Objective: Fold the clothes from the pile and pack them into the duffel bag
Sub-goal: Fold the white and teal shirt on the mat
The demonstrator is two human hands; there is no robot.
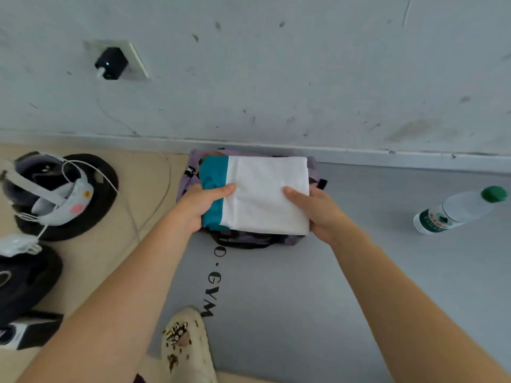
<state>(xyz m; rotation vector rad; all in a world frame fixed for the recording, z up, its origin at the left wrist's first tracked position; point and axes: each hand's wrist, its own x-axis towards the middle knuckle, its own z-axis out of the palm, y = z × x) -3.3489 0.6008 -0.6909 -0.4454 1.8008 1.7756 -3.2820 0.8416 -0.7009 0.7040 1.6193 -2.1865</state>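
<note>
Against the foot of the wall sits a purple duffel bag (313, 167) with black straps, resting on a grey floor mat (276, 299) printed with dark letters that include "GYM". Directly over the bag, covering most of it from the head camera, a folded white and teal garment (265, 194) is held flat, its teal band toward the bag's left end and the white part filling the rest. The left hand (199, 205) grips the garment's teal edge, thumb on top and fingers curled underneath. The right hand (318, 211) grips the white edge on the opposite side in the same way, thumb pressed on the top face. Only the rim, a black buckle at the bag's left end and a black handle (249, 240) along the bag's near side show around the garment. A small patch of something orange-brown shows inside at the bag's far left corner; what else lies inside cannot be told, and whether the garment rests on the bag or hangs just above it cannot be told either.

Well to the right of the bag a clear water bottle (459, 210) with a green cap lies on the mat. Left of the bag, black weight plates (91, 217) lie on the beige floor. Nearer than the bag, a cream shoe (188, 346) stands at the mat's edge.
</note>
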